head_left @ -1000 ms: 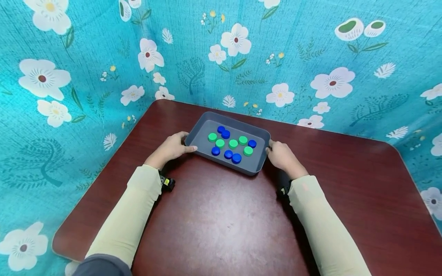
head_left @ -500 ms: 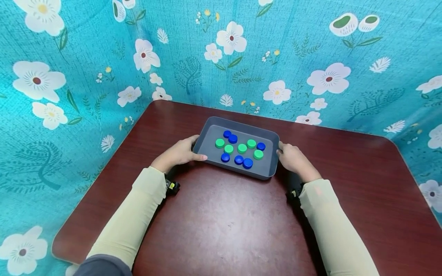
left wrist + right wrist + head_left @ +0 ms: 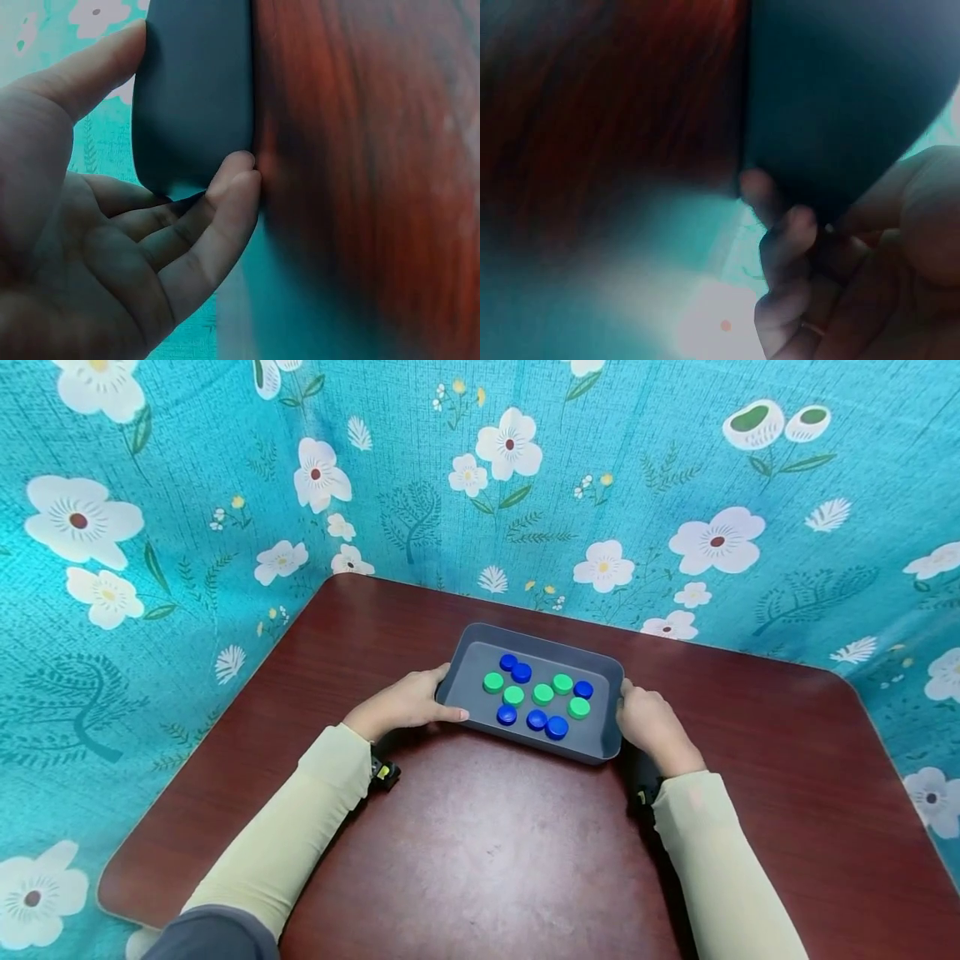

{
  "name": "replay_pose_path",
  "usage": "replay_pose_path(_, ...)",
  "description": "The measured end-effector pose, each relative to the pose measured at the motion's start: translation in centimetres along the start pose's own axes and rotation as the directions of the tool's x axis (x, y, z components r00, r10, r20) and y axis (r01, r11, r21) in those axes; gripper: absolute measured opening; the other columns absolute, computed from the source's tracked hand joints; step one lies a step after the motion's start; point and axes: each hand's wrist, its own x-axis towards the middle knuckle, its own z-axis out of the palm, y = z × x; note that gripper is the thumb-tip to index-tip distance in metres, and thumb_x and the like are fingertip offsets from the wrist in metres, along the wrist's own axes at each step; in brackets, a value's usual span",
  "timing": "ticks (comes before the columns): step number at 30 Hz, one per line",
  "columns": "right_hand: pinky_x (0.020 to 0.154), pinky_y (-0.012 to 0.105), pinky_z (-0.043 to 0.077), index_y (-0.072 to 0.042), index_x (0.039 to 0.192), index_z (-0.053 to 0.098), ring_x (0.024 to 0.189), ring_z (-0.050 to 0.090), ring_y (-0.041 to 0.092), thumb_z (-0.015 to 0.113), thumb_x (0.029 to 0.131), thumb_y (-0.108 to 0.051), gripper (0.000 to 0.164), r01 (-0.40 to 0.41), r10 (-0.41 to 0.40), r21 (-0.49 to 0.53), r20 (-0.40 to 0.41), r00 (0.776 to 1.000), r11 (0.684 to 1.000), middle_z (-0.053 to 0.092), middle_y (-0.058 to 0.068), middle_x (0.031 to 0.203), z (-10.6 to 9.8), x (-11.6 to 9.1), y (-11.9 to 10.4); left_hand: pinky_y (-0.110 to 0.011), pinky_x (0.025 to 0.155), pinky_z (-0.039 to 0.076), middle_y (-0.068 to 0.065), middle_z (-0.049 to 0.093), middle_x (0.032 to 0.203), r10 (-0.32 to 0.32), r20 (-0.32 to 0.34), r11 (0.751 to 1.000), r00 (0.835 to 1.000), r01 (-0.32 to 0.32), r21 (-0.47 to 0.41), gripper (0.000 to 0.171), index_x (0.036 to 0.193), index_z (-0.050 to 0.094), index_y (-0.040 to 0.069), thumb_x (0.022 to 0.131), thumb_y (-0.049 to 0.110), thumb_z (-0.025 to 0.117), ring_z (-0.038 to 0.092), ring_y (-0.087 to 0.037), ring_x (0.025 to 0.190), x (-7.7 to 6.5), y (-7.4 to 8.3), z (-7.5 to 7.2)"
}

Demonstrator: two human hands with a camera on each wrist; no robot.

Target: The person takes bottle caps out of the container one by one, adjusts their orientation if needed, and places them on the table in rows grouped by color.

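A dark grey rectangular baking tray (image 3: 468,672) lies at a slant on the far half of the table in the head view. Several green bottle caps (image 3: 543,694) and blue bottle caps (image 3: 557,727) are scattered across its bottom. My left hand (image 3: 405,702) grips the tray's left end, thumb on the near rim and the other fingers at the lower edge, as the left wrist view shows beside the tray wall (image 3: 195,90). At the right end, my right hand (image 3: 651,720) holds the tray, its fingers (image 3: 799,229) curled at the bottom corner.
The dark red-brown wooden table (image 3: 480,852) has rounded corners and a bright glare in front of the tray. A turquoise flowered curtain (image 3: 420,460) hangs right behind its back edge and along its left side. Small wrist cameras (image 3: 386,772) sit under both sleeves.
Both hands have moved the tray to the right and toward the near side. The caps have kept about the same layout inside it, and both grips are unchanged.
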Motion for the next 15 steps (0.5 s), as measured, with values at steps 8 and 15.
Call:
replay_pose_path(8, 0.084, 0.062, 0.049, 0.017, 0.143, 0.025, 0.090, 0.060, 0.043, 0.041, 0.099, -0.007, 0.053, -0.037, 0.037, -0.061, 0.005, 0.999, 0.997, 0.052, 0.039, 0.120, -0.1, -0.6, -0.1, -0.035, 0.070, 0.053, -0.006, 0.066, 0.089, 0.030, 0.025, 1.000, 0.999, -0.029, -0.008, 0.088, 0.149, 0.028, 0.008, 0.084, 0.042, 0.077, 0.065, -0.024, 0.058, -0.3, 0.6, 0.8)
replay_pose_path(15, 0.091, 0.063, 0.044, 0.016, 0.147, 0.019, 0.105, 0.055, 0.047, 0.040, 0.100, -0.008, 0.056, -0.061, 0.063, -0.046, 0.045, 0.997, 0.997, 0.041, 0.040, 0.134, -0.4, -0.6, 0.6, -0.032, 0.070, 0.052, -0.003, 0.065, 0.086, 0.052, 0.033, 0.994, 0.998, -0.055, 0.092, 0.090, 0.147, 0.029, 0.006, 0.083, 0.051, 0.074, 0.065, -0.019, 0.058, -0.3, 1.1, 1.4)
